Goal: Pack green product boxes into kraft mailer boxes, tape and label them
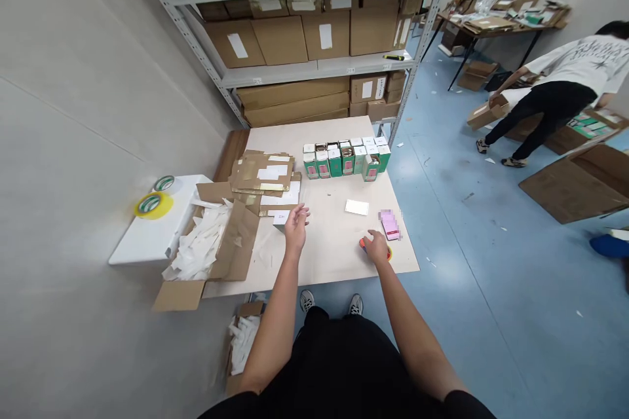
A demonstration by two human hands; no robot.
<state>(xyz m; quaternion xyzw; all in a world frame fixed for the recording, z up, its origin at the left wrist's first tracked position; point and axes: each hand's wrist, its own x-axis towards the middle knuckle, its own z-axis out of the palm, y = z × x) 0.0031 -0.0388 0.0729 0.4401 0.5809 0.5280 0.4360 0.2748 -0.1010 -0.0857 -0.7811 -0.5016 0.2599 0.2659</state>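
Observation:
My left hand (pixel 297 228) is raised over the table with its fingers apart and nothing in it. Just beside it stands a small white-topped green box (pixel 281 218), partly covered by the hand. On the right, my right hand (pixel 377 247) closes from above over a red and yellow tape dispenser (pixel 363 244), much of which the hand hides. A flat white piece (pixel 356 207) lies in front of the hands, and a pink packet (pixel 390 224) lies just right of my right hand. Farther back, several green-and-white boxes (pixel 335 162) stand in rows, a few with open tops.
Flattened cardboard (pixel 260 173) is stacked at the table's left. An open carton (pixel 236 245) full of white paper strips stands beside it. Tape rolls (pixel 153 205) rest on a white surface. Shelving with cartons (pixel 327 33) rises behind. A co-worker (pixel 565 85) bends over boxes at right.

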